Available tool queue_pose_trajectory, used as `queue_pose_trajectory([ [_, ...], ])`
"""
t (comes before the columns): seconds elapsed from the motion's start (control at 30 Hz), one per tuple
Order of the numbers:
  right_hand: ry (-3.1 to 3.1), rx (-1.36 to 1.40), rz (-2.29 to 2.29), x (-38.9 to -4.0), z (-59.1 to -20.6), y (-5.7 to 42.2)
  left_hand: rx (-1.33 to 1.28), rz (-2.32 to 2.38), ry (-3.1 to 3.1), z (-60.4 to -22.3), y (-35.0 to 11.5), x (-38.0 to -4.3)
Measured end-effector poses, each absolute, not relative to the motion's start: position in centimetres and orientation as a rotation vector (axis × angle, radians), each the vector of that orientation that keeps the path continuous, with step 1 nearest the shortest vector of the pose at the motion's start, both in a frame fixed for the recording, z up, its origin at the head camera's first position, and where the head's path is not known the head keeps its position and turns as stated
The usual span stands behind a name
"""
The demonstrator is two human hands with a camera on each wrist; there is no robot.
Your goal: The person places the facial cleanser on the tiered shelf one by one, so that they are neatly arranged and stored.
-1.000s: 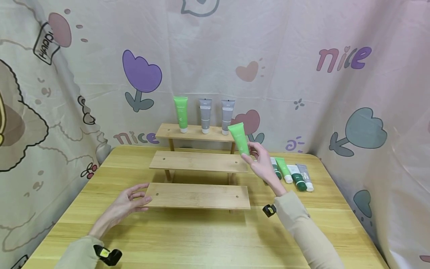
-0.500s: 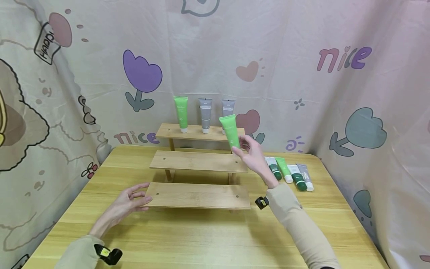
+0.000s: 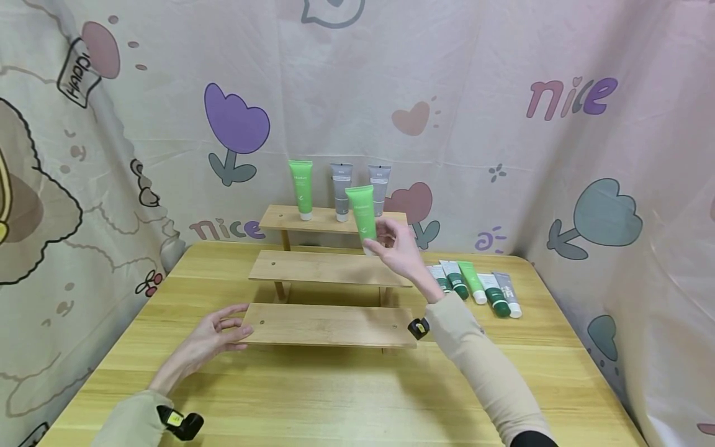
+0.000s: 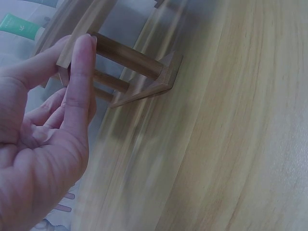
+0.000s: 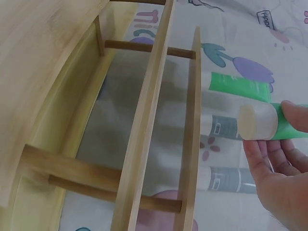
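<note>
My right hand (image 3: 401,251) holds a green squeeze tube (image 3: 362,211) upright, cap down, in the air above the middle tier of a three-tier wooden display stand (image 3: 332,326). In the right wrist view its white cap (image 5: 257,122) hangs clear of the boards. My left hand (image 3: 215,334) pinches the left end of the stand's lowest board, thumb and fingers on either side of the edge in the left wrist view. On the top tier stand another green tube (image 3: 302,189) and two grey tubes, one in the middle (image 3: 341,180) and one at the right (image 3: 380,177).
Several tubes lie on the table (image 3: 357,403) right of the stand, among them a green one (image 3: 471,279), a white one with a dark green cap (image 3: 494,297) and a grey one (image 3: 505,292). A patterned cloth (image 3: 475,62) hangs close behind the stand.
My right hand has carried the green tube leftward from the stand's right end, and the tube has gone from tilted to nearly upright. The left hand keeps its place on the lowest board.
</note>
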State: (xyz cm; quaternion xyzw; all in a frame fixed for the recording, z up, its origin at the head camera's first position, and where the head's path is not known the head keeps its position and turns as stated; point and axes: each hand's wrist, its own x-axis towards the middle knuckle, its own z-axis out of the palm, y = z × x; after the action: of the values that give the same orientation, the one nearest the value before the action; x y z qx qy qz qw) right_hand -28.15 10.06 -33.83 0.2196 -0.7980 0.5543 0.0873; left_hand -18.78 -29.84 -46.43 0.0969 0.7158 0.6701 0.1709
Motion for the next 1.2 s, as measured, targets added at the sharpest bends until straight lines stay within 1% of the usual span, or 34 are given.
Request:
queue_pose_trajectory([
  [0.53,-2.394,0.689,1.728,-29.3,-33.7,7.3,0.260,1.880,2.047,-46.2,-29.7,-18.8],
  [1.0,-2.445,0.765,1.691,-30.2,-34.6,4.6,0.224,1.850,2.090,-46.4,-29.8,-18.8],
  [1.2,-2.505,0.747,1.698,-30.4,-35.0,3.6,0.223,1.862,2.079,-46.5,-29.8,-18.9],
])
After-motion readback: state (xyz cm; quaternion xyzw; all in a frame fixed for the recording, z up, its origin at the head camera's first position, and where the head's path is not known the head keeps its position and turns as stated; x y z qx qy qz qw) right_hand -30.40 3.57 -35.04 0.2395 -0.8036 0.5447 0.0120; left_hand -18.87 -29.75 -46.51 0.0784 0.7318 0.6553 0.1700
